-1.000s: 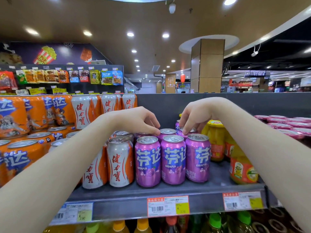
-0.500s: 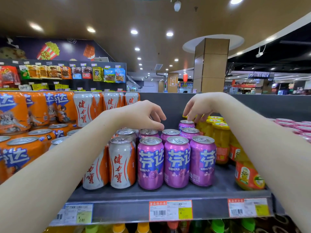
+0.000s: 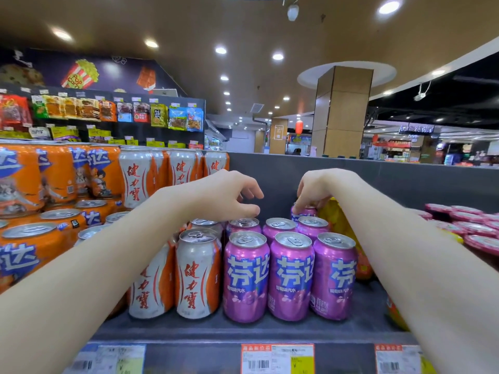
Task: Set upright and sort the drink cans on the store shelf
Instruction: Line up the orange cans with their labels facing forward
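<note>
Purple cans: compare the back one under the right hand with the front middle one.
The fingers of the right hand pinch the back purple can at its top; the front middle purple can is untouched. The back one is mostly hidden behind other cans; the front one shows its whole label. Both are purple and seem upright.

Person shows only as two arms and hands. Left forearm (image 3: 113,255): bare along whole visible length, smooth, broad at frame edge through wide lens, tapering to narrow wrist. Left hand (image 3: 224,197): bare, slim fingers, rounded knuckles. Right forearm (image 3: 421,265): bare likewise, same taper, slight bump of bone at wrist. Right hand (image 3: 313,190): bare, slender fingers, nails too small to make out. Clothing lies outside frame; cannot tell what is worn.
</note>
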`<state>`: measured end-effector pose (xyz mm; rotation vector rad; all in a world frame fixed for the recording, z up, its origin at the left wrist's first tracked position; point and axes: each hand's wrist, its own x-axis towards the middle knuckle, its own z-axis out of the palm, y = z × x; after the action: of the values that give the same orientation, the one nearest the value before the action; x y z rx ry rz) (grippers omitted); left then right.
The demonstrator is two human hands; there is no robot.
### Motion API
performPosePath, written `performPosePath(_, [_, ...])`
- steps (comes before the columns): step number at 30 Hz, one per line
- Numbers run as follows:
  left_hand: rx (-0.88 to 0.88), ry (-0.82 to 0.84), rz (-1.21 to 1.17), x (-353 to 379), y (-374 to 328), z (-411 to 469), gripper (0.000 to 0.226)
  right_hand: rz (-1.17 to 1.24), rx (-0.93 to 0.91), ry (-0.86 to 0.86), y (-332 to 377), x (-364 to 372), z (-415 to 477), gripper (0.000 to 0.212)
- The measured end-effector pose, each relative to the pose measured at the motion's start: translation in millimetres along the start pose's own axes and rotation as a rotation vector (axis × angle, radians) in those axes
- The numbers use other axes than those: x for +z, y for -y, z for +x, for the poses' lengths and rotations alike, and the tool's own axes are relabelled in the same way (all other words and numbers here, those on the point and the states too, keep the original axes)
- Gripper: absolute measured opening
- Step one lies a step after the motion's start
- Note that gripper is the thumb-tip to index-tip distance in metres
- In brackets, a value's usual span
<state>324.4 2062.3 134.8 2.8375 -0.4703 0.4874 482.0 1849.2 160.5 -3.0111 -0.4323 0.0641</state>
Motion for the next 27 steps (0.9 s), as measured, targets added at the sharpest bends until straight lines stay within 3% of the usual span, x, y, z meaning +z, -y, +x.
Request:
performPosePath(5, [-0.006,-0.009,0.004,1,1,-5,0.039,-0.002,0.057,0.038,6,2,-5,0.044])
performPosePath(9, [-0.013,-0.023,-0.022,1,2,-10,0.039,0.100,0.097,0.094,0,7,-4,0.059])
performPosePath(16, [-0.016,-0.027,-0.048,1,2,-12,0.037,0.132,0.027,0.074,-7,-7,-18,0.054])
performPosePath(27, [-0.092,-0.111,-0.006,3,4,-13,0.034,0.219,-0.307,-0.027,64,6,-42,0.049])
